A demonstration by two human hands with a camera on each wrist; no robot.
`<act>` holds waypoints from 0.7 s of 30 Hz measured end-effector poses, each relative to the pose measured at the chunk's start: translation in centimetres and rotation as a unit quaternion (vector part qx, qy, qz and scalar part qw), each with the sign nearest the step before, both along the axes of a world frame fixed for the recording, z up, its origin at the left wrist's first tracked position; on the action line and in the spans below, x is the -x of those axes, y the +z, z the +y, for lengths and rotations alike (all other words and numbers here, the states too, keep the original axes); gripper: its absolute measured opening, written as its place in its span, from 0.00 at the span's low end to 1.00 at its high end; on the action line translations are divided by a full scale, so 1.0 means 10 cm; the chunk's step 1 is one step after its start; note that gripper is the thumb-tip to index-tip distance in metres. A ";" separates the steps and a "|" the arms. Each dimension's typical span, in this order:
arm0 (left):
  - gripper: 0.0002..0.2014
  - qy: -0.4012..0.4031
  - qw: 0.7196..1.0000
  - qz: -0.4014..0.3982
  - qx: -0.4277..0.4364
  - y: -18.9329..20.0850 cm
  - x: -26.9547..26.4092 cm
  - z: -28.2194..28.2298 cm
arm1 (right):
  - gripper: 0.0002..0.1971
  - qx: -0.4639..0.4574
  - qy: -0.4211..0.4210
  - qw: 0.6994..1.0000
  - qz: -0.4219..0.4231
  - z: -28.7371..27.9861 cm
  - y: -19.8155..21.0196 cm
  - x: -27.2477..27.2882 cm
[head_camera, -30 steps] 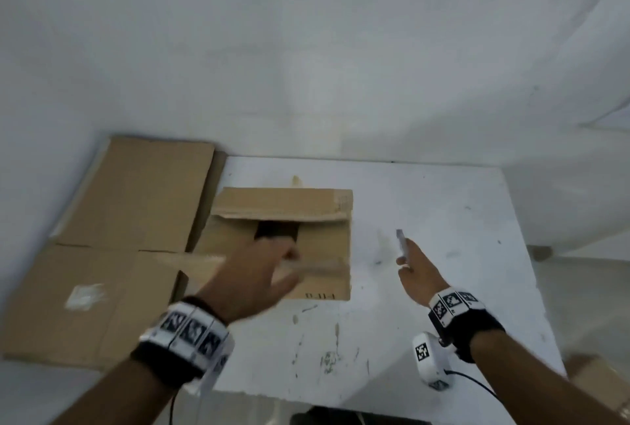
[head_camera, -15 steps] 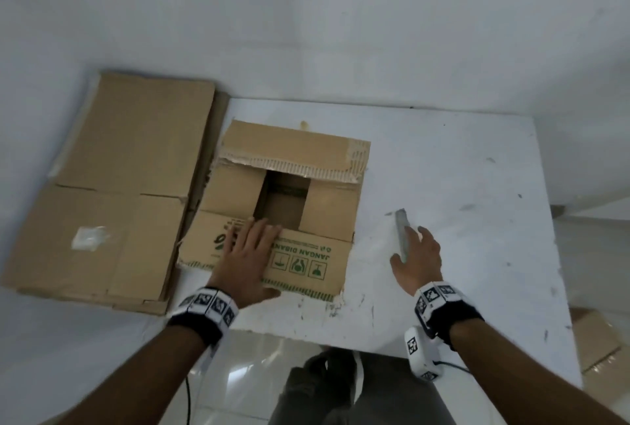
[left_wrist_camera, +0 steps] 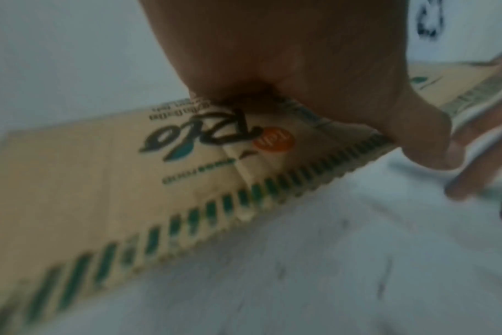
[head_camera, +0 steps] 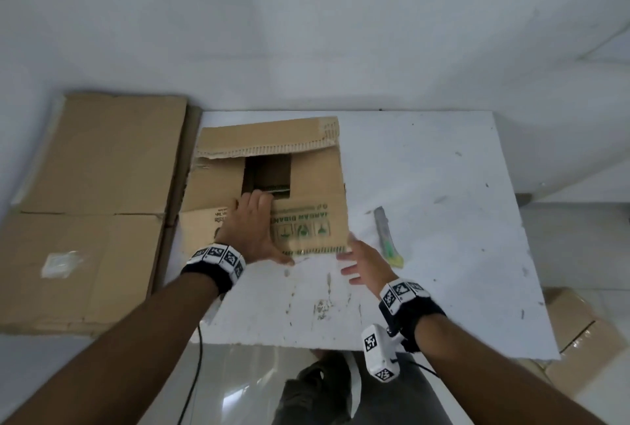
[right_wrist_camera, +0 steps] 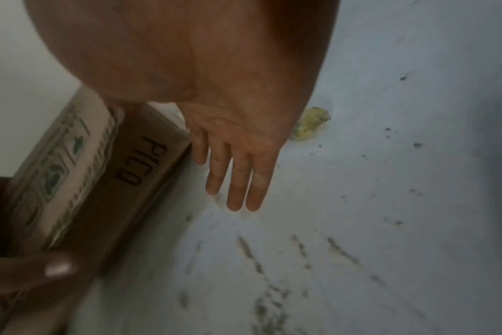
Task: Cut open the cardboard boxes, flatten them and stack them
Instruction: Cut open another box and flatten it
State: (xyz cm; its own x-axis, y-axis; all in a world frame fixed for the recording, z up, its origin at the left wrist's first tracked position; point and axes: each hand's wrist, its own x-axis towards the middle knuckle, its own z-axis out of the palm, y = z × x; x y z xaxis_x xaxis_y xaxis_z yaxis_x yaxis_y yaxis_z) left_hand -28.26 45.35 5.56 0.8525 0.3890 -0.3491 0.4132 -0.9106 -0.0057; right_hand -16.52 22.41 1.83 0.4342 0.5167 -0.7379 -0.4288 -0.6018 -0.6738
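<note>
An open brown cardboard box [head_camera: 313, 179] with green print stands on the white table [head_camera: 443, 186], its far flap folded back. My left hand [head_camera: 252, 230] lies flat on the near flap, fingers reaching the edge of the opening and thumb at the flap's near edge; the left wrist view shows the palm [left_wrist_camera: 301, 68] pressing the printed flap [left_wrist_camera: 100, 181]. With straight fingers and nothing in it, my right hand [head_camera: 358, 261] hovers by the box's near right corner [right_wrist_camera: 146, 158]. A utility knife [head_camera: 385, 233] with a yellow-green end [right_wrist_camera: 311, 123] lies on the table just right of that hand.
A stack of flattened cardboard [head_camera: 92, 203] lies to the left of the table. Another taped box [head_camera: 579, 339] sits on the floor at the lower right. A white wall stands behind the table. The table's right half is bare and scuffed.
My right hand has let go of the knife, which now lies on the table, and moved left to the box corner. My left hand has folded the near flap down and stays on it.
</note>
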 end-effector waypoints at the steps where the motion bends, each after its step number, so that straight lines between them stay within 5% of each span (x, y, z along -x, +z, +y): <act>1: 0.63 0.032 0.998 -0.053 0.012 0.10 -0.10 -0.03 | 0.30 -0.024 -0.051 0.998 0.042 0.02 0.09 -0.04; 4: 0.64 0.159 0.966 -0.187 0.086 0.56 -0.44 -0.11 | 0.46 -0.065 -0.098 0.992 0.039 0.10 0.29 -0.19; 6: 0.64 0.239 0.929 -0.240 0.147 0.87 -0.59 -0.11 | 0.66 -0.060 -0.053 0.997 -0.006 0.20 0.39 -0.26; 8: 0.63 0.291 0.885 -0.273 0.240 1.10 -0.64 -0.06 | 0.74 -0.075 -0.010 0.997 -0.034 0.35 0.47 -0.32; 12: 0.52 0.342 0.798 -0.303 0.394 1.30 -0.61 0.02 | 0.59 -0.147 0.013 0.989 -0.027 0.64 0.73 -0.39; 14: 0.46 0.355 0.753 -0.315 0.456 1.28 -0.58 0.09 | 0.61 -0.166 0.023 0.985 -0.036 0.70 0.82 -0.40; 18: 0.36 0.366 0.631 -0.304 0.613 1.16 -0.43 0.32 | 0.74 -0.052 0.061 0.988 -0.135 0.74 0.78 -0.45; 21: 0.30 0.370 0.589 -0.308 0.649 1.03 -0.31 0.43 | 0.59 -0.044 0.043 0.994 -0.088 0.70 0.70 -0.53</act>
State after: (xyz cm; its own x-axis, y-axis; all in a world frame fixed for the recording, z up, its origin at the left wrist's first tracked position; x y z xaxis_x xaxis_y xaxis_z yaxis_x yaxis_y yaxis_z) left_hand -25.16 49.60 15.81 0.7371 0.4804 -0.4753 0.2601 0.4476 0.8556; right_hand -11.22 29.45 8.83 0.5043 0.6165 -0.6046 -0.2481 -0.5672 -0.7853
